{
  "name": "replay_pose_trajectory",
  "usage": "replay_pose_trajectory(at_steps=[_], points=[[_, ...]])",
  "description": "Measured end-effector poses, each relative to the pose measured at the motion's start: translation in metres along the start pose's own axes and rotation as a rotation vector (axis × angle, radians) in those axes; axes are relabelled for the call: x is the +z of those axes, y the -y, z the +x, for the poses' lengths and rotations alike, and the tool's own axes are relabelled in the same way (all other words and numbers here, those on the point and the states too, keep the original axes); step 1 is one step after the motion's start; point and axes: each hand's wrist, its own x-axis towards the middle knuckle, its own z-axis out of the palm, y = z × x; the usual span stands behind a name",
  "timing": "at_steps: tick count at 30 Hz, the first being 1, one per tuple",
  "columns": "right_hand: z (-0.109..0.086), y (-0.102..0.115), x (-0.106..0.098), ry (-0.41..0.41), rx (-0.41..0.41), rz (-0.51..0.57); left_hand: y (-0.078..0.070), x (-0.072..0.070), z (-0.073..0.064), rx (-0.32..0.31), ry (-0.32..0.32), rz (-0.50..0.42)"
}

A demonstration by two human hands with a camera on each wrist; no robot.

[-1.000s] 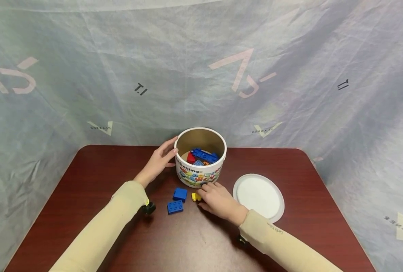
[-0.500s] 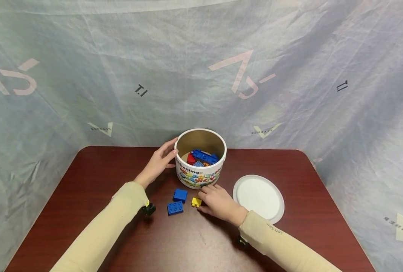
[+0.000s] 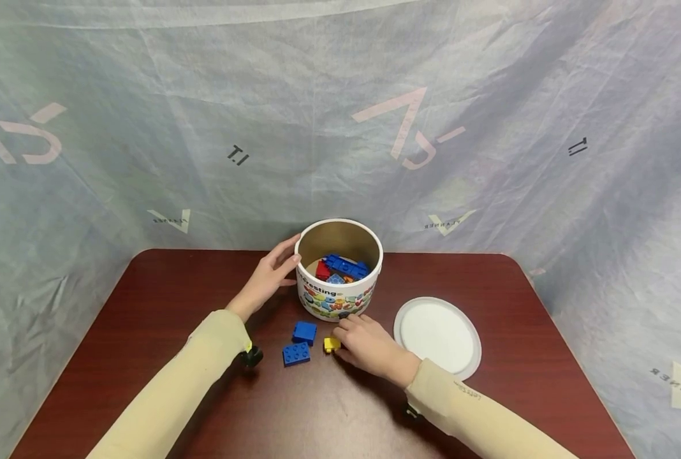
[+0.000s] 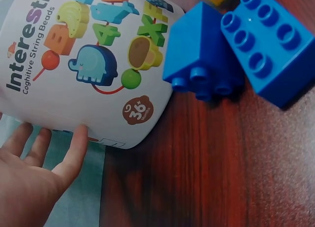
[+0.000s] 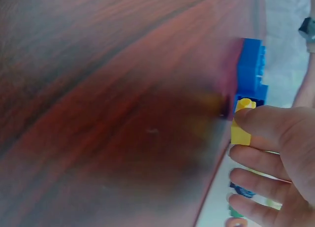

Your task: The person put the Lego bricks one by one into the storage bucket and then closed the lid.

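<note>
My right hand pinches a small yellow toy brick between thumb and index finger, low over the table in front of the bucket. In the right wrist view the thumb covers part of this yellow brick; the other fingers extend beside the bucket. My left hand rests its extended fingers against the left side of the white printed bucket. Two blue bricks lie before the bucket: one with studs up, the other lying on its side, close together.
Inside the bucket are blue, red and a few other pieces. A round white lid lies right of my right hand on the dark red table. Grey printed cloth hangs behind and at both sides.
The yellow brick has come slightly towards me and turned in my right hand's fingers. My left hand stays at the bucket; the blue bricks lie as before.
</note>
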Motion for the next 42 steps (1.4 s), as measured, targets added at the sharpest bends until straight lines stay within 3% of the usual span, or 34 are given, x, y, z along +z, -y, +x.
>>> replay_pose_trajectory(at_steps=[10, 21, 33, 42], points=[[-0.007, 0.001, -0.032, -0.066, -0.051, 0.029, 0.0, 0.001, 0.0, 0.0, -0.004, 0.002], [-0.004, -0.019, -0.085, -0.151, -0.115, 0.08, 0.003, 0.003, -0.001, 0.003, -0.018, 0.006], [0.012, -0.054, -0.128, -0.159, -0.02, 0.181, -0.001, 0.002, -0.001, 0.01, -0.015, 0.003], [0.029, -0.079, -0.13, -0.146, 0.034, 0.186, 0.0, 0.003, 0.0, 0.003, -0.01, -0.009]])
